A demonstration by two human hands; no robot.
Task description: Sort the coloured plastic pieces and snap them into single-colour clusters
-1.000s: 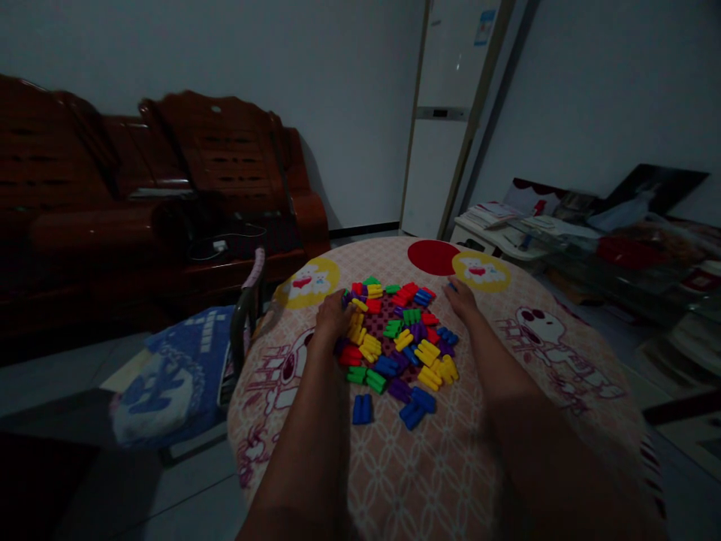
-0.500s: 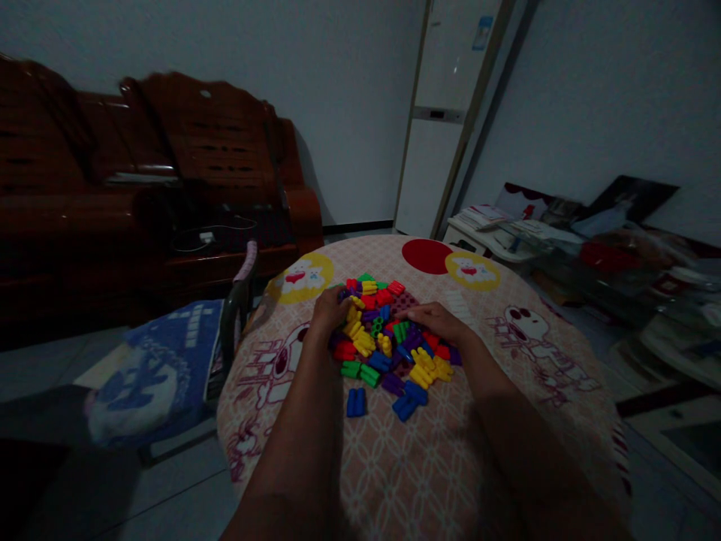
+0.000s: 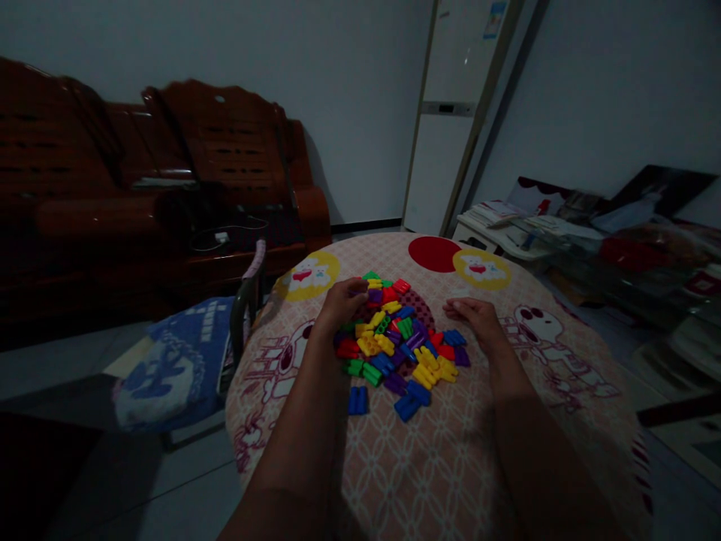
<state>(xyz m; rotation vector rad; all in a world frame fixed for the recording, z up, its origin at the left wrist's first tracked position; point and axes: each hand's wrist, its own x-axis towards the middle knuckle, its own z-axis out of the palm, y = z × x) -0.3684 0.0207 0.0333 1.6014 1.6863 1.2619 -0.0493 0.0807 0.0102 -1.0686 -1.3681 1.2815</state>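
A loose pile of plastic building blocks (image 3: 399,342) in red, yellow, green, blue and purple lies on the round table. At the pile's far left edge is my left hand (image 3: 342,304), its thumb and forefinger apart beside a purple block (image 3: 375,296); any contact is hard to make out. My right hand (image 3: 476,315) hovers just right of the pile, fingers stretched leftward, with no block visible in it. Closest to it are a blue block (image 3: 454,337) and a small whitish ridged patch (image 3: 458,294), partly covered by the fingers. One blue block (image 3: 357,400) lies apart at the front.
A patterned tablecloth (image 3: 417,466) covers the table. To the left stands a chair (image 3: 239,319) with a blue cloth (image 3: 177,368). Behind is a wooden sofa (image 3: 225,150); a cluttered glass-topped table (image 3: 591,255) is at the right, and a tall white cabinet unit (image 3: 444,135) at the back.
My right hand has pulled back from over the pile to its right side, uncovering blocks. The left hand has shifted slightly, its fingers straighter. Several blocks between the hands lie differently. The camera view has shifted.
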